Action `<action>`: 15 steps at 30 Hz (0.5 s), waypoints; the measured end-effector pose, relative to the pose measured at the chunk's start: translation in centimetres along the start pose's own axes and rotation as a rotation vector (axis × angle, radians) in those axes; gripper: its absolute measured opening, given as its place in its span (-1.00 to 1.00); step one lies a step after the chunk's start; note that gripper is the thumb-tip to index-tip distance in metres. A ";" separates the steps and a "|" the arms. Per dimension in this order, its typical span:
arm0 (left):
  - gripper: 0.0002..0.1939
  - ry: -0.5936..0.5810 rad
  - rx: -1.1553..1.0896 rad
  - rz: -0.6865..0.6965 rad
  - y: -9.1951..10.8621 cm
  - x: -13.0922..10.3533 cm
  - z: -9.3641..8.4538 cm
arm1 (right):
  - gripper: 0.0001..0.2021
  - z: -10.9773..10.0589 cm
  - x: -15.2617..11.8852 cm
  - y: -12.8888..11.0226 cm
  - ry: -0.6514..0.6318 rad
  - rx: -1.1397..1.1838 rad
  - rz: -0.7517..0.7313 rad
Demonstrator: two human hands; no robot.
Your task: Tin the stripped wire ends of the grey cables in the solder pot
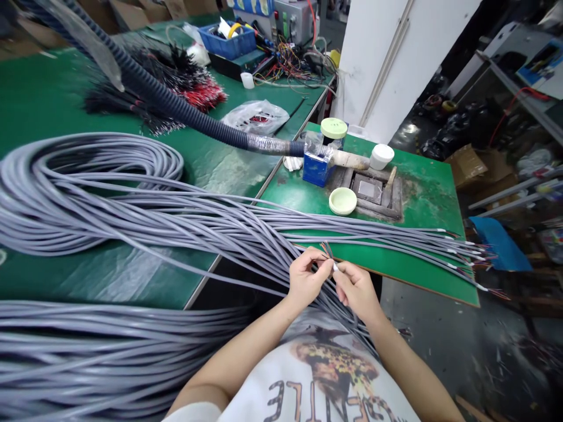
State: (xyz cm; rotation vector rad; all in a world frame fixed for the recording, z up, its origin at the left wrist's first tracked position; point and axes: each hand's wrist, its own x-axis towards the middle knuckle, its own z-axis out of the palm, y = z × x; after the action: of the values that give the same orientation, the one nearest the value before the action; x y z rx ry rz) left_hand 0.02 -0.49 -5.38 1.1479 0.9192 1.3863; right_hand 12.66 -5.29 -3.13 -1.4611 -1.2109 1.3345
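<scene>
Thin coloured wires (326, 248) fan out from the end of a grey cable, just above my fingertips. My left hand (308, 274) pinches at these wires, thumb and index finger pressed together. Close against it on the right, my right hand (358, 293) is closed on the cable end, where a small white piece (335, 266) shows between the fingers. Below my hands, many grey cables (272, 246) run over the table edge toward my lap. Other cables lie across the green board, their stripped ends (479, 255) at its right side.
A large cable coil (92, 193) lies left, with more cables (88, 357) below it. Ahead are a square metal fixture (372, 190), a pale green lid (342, 201), a white jar (382, 156) and a blue box (315, 169) under a ribbed hose (197, 117).
</scene>
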 end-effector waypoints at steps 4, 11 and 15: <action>-0.83 0.042 -0.089 -0.143 -0.2 0.2 0.3 | -0.70 0.1 0.3 0.3 -0.008 0.185 0.043; -0.88 0.049 -0.079 -0.045 -0.2 -0.1 0.3 | -0.74 0.6 0.6 -0.2 0.026 0.331 0.048; -0.93 0.004 0.073 0.074 0.4 0.0 0.1 | -0.74 0.8 0.8 -0.3 0.039 0.427 0.072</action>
State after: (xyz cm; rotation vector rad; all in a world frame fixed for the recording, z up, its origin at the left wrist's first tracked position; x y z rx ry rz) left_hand 0.01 -0.58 -4.99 1.2453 0.9446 1.4244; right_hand 11.86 -4.45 -3.13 -1.2232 -0.7906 1.4960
